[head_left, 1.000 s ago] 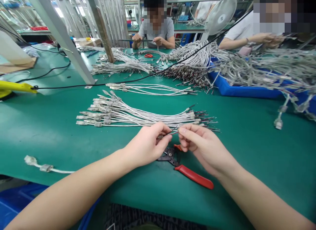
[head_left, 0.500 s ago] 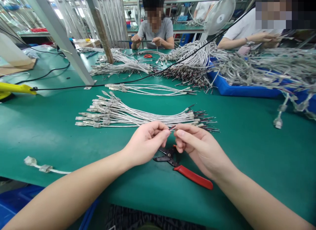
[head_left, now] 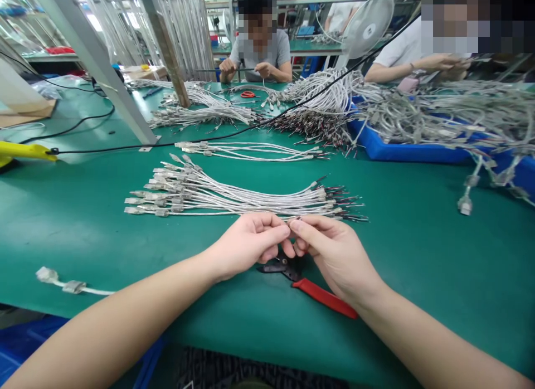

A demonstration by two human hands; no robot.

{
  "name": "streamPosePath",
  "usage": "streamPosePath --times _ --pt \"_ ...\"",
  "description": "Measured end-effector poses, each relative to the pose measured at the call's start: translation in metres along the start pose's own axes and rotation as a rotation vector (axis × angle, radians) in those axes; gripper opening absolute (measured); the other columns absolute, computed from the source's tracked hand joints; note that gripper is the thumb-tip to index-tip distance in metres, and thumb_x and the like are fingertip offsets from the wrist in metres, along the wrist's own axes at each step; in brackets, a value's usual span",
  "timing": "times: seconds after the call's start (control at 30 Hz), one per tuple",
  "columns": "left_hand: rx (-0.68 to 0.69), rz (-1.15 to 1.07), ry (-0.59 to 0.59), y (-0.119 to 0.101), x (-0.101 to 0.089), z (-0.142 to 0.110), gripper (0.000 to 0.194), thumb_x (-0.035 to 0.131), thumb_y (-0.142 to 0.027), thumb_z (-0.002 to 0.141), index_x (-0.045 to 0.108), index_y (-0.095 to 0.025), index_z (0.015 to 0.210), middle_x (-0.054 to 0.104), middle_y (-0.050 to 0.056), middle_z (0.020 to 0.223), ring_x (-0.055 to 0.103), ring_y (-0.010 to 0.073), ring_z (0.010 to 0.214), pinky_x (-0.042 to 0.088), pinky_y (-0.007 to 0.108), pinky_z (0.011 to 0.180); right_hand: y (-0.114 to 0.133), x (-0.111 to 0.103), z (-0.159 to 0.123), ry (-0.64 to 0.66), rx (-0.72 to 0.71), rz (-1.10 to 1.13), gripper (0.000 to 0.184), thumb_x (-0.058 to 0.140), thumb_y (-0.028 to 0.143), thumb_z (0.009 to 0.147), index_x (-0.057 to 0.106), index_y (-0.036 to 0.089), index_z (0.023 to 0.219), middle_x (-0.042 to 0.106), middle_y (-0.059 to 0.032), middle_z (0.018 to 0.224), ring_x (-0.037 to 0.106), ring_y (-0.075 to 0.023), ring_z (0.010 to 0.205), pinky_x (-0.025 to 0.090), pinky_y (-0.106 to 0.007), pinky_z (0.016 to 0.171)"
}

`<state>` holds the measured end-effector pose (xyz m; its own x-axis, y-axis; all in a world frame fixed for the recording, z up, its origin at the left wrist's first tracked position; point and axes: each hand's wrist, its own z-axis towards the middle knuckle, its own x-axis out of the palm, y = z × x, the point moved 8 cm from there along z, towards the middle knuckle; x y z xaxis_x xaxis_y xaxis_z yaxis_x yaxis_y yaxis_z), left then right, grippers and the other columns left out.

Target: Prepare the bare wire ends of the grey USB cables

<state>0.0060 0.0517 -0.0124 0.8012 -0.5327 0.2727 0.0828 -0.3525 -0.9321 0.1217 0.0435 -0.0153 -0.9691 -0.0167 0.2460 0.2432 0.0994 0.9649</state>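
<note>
My left hand (head_left: 246, 245) and my right hand (head_left: 332, 252) meet fingertip to fingertip just above the green table (head_left: 418, 238). Both are closed in a pinch on the thin stripped end of a grey cable, which is almost hidden between the fingers. Red-handled wire strippers (head_left: 311, 286) lie on the table right under my hands. Just beyond my fingers lies a bundle of several grey cables (head_left: 225, 194), connectors to the left, bare dark wire ends to the right.
A smaller row of cables (head_left: 251, 150) lies farther back. A blue tray (head_left: 401, 152) heaped with cables stands at the right. One loose cable (head_left: 71, 286) lies at the near left edge. A yellow tool (head_left: 25, 150) sits at far left. Two people work across the table.
My hands have drawn closer together, until the fingertips touch, and dropped slightly toward the strippers. The wire end seen between them earlier is now mostly hidden.
</note>
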Motion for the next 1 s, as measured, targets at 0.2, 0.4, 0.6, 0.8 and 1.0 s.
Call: streamPosePath --times 0.2,0.4,0.6,0.8,1.0 --pt "-0.051 -0.034 0.082 0.003 0.002 0.001 0.019 0.066 -0.029 0.083 0.064 -0.01 0.085 0.07 0.009 0.081 0.049 0.004 0.053 0.031 0.015 0.045 0.001 -0.005 0.0 -0.062 0.004 0.023 0.018 0.081 0.033 0.074 0.073 0.016 0.073 0.062 0.0 0.059 0.049 -0.0102 0.052 0.039 -0.024 0.052" --pt "-0.082 0.01 0.062 0.008 -0.002 0.002 0.022 0.073 -0.025 0.078 0.061 -0.012 0.091 0.073 0.012 0.089 0.065 0.0114 0.069 0.043 0.017 0.052 -0.002 -0.002 -0.002 -0.033 0.052 0.059 0.019 0.082 0.034 0.074 0.073 0.017 0.075 0.058 0.0014 0.055 0.049 -0.0109 0.052 0.04 -0.024 0.052" --pt "-0.06 -0.061 0.07 0.005 0.0 0.002 0.02 0.068 -0.03 0.083 0.061 -0.011 0.086 0.072 0.011 0.083 0.056 0.0059 0.057 0.033 0.015 0.045 -0.003 -0.001 -0.003 -0.018 0.061 0.059 0.02 0.079 0.035 0.077 0.07 0.017 0.078 0.055 0.0026 0.055 0.05 -0.0114 0.054 0.04 -0.024 0.053" --pt "0.056 -0.043 -0.09 -0.004 -0.012 0.0 0.017 0.074 -0.027 0.079 0.066 -0.013 0.085 0.07 0.004 0.085 0.062 0.0102 0.078 0.045 0.021 0.071 -0.002 0.002 -0.002 0.025 0.057 0.094 0.022 0.076 0.033 0.08 0.065 0.018 0.093 0.06 0.0022 0.063 0.052 -0.0117 0.057 0.044 -0.024 0.055" --pt "0.155 -0.163 -0.127 -0.01 -0.011 0.0 0.016 0.073 -0.028 0.079 0.065 -0.014 0.082 0.062 -0.001 0.078 0.06 0.0086 0.066 0.049 0.022 0.066 -0.008 0.026 -0.009 0.178 0.117 0.02 0.025 0.077 0.033 0.078 0.064 0.019 0.095 0.061 0.0014 0.068 0.054 -0.0128 0.058 0.045 -0.026 0.056"
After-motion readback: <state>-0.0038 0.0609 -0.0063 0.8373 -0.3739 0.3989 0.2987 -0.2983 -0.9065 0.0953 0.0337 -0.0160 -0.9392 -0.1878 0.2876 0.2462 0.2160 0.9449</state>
